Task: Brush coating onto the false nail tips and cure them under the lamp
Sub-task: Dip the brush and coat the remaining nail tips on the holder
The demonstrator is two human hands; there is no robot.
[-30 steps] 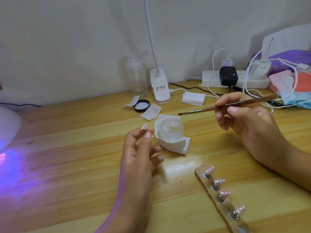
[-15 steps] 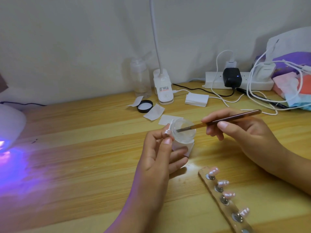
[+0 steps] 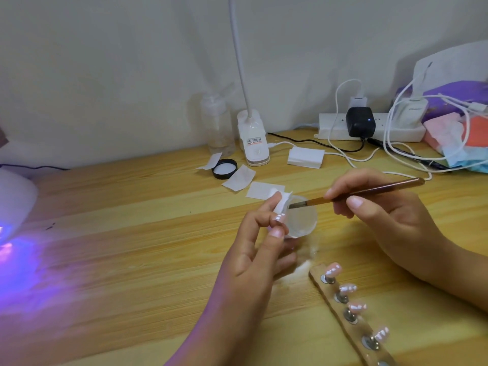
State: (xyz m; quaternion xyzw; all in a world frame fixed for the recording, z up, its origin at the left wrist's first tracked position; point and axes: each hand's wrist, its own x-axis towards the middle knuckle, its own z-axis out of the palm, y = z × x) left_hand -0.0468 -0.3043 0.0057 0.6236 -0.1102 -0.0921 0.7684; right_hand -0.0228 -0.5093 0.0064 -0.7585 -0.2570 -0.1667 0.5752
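1. two hands meet over a small clear jar (image 3: 301,220) near the middle of the wooden table (image 3: 132,260).
2. our left hand (image 3: 253,249) pinches a single false nail tip (image 3: 278,217) between thumb and forefinger, right against the jar's left side. its other fingers curl underneath, near the jar's base, and a fold of white paper (image 3: 282,200) stands up behind the forefinger.
3. our right hand (image 3: 383,220) grips a brown-handled brush (image 3: 369,190) like a pencil. the handle points right and away from us, and the bristles reach over the jar's rim just above the pinched tip. we cannot tell whether they touch what is in the jar.
4. four nail tips (image 3: 348,288) sit on metal studs along a tan holder strip (image 3: 320,283) at lower right, just beside our right forearm.
5. at the far left edge the curing lamp (image 3: 15,202) glows violet, its light spilling across the boards, well apart from both hands.
6. along the wall stand a clear bottle (image 3: 217,125), a black cap (image 3: 224,169), a white desk lamp (image 3: 253,138), loose white wipes (image 3: 239,178) and a power strip (image 3: 330,128) with chargers plugged in.
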